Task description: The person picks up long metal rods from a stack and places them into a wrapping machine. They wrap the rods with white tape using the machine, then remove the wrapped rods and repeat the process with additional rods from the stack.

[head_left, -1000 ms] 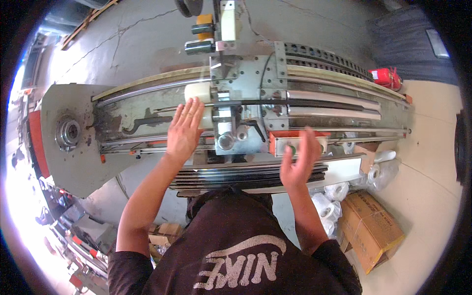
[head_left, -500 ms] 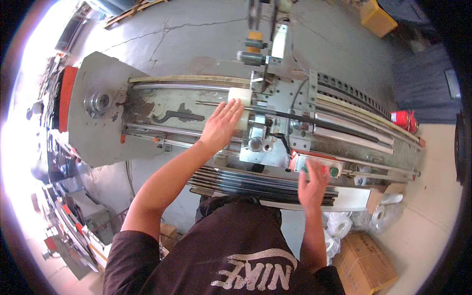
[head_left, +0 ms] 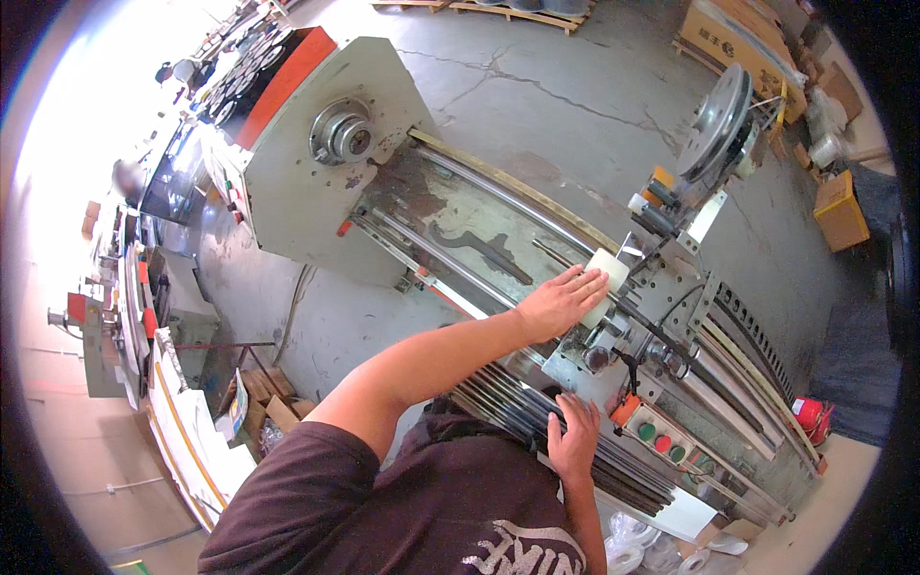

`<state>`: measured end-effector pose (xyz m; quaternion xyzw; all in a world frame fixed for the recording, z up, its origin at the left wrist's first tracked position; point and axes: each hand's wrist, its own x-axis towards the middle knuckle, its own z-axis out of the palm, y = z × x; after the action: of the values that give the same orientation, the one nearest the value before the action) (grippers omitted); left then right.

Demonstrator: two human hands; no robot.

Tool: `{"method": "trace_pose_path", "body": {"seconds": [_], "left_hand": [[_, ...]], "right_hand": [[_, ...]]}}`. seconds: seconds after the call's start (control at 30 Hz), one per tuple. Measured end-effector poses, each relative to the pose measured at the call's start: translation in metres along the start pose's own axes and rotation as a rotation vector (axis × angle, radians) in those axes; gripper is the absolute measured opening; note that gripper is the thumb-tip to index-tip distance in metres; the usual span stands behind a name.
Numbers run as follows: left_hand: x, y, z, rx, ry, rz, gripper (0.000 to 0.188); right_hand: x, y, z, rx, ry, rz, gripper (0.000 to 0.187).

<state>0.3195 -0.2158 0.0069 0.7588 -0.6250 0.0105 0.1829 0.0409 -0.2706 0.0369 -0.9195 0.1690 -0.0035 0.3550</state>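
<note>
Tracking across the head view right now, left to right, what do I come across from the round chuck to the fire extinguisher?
Round chuck → dark hooked tool → left hand → red button → red fire extinguisher.

A yellow box stands near a large cardboard carton.

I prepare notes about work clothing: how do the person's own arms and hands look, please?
The left hand and the right hand are bare, without gloves. The left sleeve is short and dark, leaving the left forearm uncovered; the dark shirt has a pale print.
</note>
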Motion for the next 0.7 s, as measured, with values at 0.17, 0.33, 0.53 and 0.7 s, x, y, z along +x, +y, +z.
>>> {"method": "trace_pose_path", "body": {"seconds": [0.17,0.33,0.53,0.7], "left_hand": [[-0.026,-0.044,-0.014,0.057,0.062,0.013,0.062],[-0.057,-0.099,-0.011,0.071,0.097,-0.008,0.060],[-0.106,-0.176,-0.042,0.031,0.084,-0.003,0.057],[-0.148,-0.255,-0.076,-0.021,-0.010,-0.066,0.058]], "right_hand": [[0.033,-0.038,0.048,-0.034,-0.008,0.067,0.035],[0.076,-0.100,0.117,-0.019,0.065,0.124,0.033],[0.127,-0.178,0.179,0.024,0.071,0.100,0.033],[0.159,-0.214,0.208,0.015,0.119,0.073,0.034]]}}
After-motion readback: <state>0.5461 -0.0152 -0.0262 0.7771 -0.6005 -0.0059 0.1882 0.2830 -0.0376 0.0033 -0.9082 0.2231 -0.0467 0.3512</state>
